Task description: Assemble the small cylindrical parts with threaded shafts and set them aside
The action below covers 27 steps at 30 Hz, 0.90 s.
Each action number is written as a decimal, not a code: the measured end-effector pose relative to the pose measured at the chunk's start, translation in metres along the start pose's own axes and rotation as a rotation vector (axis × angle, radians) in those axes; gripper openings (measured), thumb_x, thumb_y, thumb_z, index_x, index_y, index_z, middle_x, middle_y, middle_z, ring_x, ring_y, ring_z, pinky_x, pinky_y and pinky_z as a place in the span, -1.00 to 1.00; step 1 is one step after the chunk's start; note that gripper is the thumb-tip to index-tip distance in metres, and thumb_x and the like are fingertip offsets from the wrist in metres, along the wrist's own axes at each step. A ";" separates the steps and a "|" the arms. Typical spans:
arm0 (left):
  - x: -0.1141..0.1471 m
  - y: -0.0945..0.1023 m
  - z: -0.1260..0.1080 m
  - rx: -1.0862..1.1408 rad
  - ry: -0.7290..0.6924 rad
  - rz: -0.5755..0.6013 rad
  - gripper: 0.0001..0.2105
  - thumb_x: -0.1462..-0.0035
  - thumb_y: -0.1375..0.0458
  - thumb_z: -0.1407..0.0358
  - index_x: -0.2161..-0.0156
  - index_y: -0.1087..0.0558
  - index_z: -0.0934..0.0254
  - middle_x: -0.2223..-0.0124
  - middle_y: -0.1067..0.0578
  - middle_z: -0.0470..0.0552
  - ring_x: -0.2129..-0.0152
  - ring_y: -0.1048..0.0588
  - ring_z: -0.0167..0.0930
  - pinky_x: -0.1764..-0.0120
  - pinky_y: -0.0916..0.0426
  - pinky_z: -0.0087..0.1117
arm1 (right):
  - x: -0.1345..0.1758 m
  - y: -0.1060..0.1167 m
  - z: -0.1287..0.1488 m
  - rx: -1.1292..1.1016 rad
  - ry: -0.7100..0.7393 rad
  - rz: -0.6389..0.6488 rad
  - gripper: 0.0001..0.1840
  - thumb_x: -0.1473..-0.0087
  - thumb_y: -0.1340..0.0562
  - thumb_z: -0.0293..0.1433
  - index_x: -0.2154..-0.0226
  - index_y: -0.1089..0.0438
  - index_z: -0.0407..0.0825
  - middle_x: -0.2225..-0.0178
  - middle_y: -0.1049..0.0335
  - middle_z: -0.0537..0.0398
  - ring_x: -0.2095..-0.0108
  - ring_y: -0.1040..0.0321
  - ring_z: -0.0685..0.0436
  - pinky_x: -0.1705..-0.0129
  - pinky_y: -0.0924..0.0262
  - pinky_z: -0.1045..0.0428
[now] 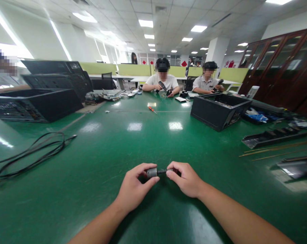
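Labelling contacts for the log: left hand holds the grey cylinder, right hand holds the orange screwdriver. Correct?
Not the right hand: in the head view it pinches the far end of the thin dark shaft extending from the grey cylinder. The orange screwdriver lies farther off on the green table. Left hand on the cylinder stands.

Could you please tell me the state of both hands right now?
Left hand: closed, holding the grey cylinder.
Right hand: closed, pinching the far end of the dark shaft, partly hidden.

Grey cylinder [152, 173] in left hand [133, 188]
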<state>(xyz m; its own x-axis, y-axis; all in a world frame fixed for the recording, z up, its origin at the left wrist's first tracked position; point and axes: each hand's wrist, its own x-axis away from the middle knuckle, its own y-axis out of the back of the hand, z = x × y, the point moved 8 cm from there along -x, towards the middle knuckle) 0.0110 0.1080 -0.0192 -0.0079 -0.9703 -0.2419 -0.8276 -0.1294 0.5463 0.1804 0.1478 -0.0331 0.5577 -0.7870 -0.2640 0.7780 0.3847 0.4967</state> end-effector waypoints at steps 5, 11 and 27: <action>0.000 0.001 0.001 -0.011 -0.003 -0.011 -0.72 -0.03 -0.30 0.21 0.11 -0.56 0.17 0.15 -0.59 -0.01 0.26 -0.53 -0.32 0.18 -0.40 -0.31 | 0.000 0.000 0.000 -0.005 0.006 -0.005 -0.83 -0.22 -0.18 -0.32 0.32 -0.42 -0.04 0.48 -0.35 0.20 0.46 -0.25 0.00 0.37 -0.06 0.10; -0.001 0.003 0.002 -0.006 -0.003 -0.022 -0.71 -0.03 -0.30 0.20 0.10 -0.56 0.18 0.15 -0.59 0.00 0.26 -0.54 -0.31 0.17 -0.41 -0.29 | 0.000 0.002 0.002 -0.009 0.004 -0.015 -0.84 -0.22 -0.19 -0.32 0.33 -0.42 -0.04 0.48 -0.36 0.20 0.45 -0.26 0.00 0.35 -0.08 0.09; -0.001 0.002 0.001 0.000 0.019 -0.011 -0.70 -0.04 -0.29 0.17 0.10 -0.55 0.20 0.15 -0.59 0.02 0.25 -0.54 -0.29 0.14 -0.43 -0.27 | -0.001 0.002 -0.008 -0.094 -0.038 -0.027 -0.76 -0.23 -0.17 -0.29 0.41 -0.39 -0.06 0.51 -0.37 0.18 0.46 -0.28 0.00 0.35 -0.13 0.10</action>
<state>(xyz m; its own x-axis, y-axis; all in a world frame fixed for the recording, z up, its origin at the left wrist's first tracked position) 0.0084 0.1089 -0.0186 0.0115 -0.9725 -0.2328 -0.8275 -0.1399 0.5438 0.1839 0.1538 -0.0386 0.5263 -0.8147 -0.2435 0.8172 0.4056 0.4095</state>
